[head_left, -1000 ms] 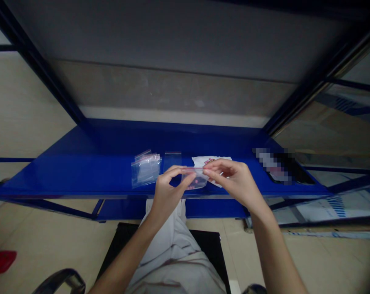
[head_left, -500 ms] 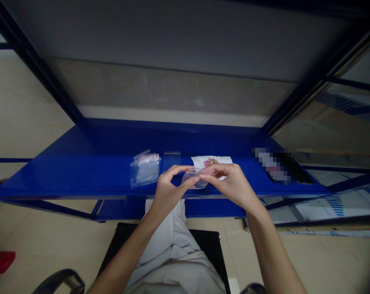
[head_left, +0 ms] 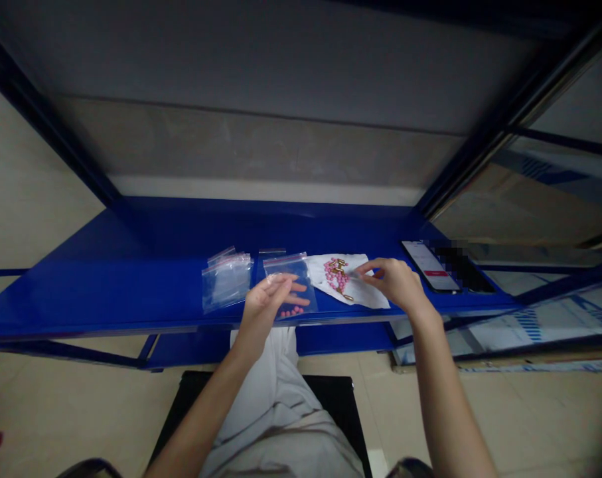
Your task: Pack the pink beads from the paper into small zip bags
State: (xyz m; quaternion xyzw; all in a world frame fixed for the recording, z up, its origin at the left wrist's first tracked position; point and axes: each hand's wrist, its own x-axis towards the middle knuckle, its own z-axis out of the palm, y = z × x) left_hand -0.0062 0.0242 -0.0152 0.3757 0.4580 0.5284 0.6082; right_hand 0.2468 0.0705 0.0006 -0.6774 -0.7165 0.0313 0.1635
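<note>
My left hand (head_left: 261, 302) holds a small clear zip bag (head_left: 291, 287) over the blue shelf (head_left: 106, 292). Its fingers show through the plastic, and a few pink beads lie at the bag's bottom. My right hand (head_left: 396, 282) is pinched on a thin tool (head_left: 354, 273) whose tip points at a heap of pink beads with a gold piece (head_left: 336, 274). That heap rests on a white sheet (head_left: 368, 295) just right of the bag.
A stack of empty clear zip bags (head_left: 225, 282) lies left of my left hand. A phone (head_left: 429, 265) with a lit screen sits at the shelf's right end. Dark blue rack posts rise at both sides. My lap and a black seat are below.
Both hands were pinching the bag's top together. Now my right hand has let go and moved right to the bead heap, while my left hand keeps the bag. The view shifted slightly.
</note>
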